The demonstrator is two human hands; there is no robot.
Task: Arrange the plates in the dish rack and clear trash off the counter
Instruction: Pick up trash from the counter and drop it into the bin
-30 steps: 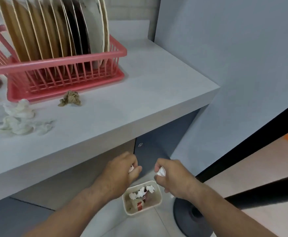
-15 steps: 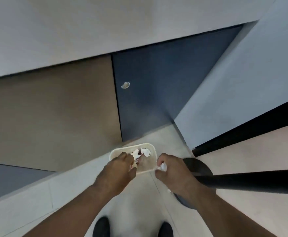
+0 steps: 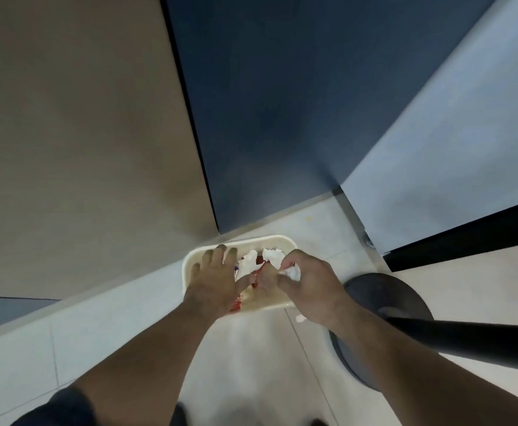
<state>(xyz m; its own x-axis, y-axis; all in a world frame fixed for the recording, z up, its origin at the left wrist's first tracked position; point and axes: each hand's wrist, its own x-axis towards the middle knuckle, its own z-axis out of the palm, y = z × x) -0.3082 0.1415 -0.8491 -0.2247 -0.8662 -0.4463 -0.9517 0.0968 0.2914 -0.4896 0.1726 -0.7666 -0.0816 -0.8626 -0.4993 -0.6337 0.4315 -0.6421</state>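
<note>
Both hands have dropped lower since half a second ago and now sit right over the trash bin (image 3: 285, 244), a cream rectangular tub standing on the floor (image 3: 251, 358) against the foot of the cabinet doors (image 3: 266, 103).

A crumpled white tissue (image 3: 293, 273) is pinched in the curled fingers of the right hand (image 3: 311, 289), just above the bin's right-hand rim. It looks feather-light, soft and fully crushable, so a loose fingertip pinch anywhere on the wad should hold it, and simply uncurling the fingers ought to let it fall. Being so light, it may cling to the skin or drift past the rim, so a release low inside the tub seems safest. A small white scrap (image 3: 300, 318) already lies on the floor just outside the bin's near right corner.

The left hand (image 3: 217, 281) is spread flat, fingers extended, over the bin's left half and looks empty; I cannot tell whether it touches the rim. Inside the tub lie more wadded tissues (image 3: 271, 256) and something red (image 3: 235, 305) near the front edge.

Further right, a dark round base (image 3: 386, 293) with a black pole (image 3: 466, 339) stands beside the bin, close to the right forearm. The counter and dish rack are out of view.
</note>
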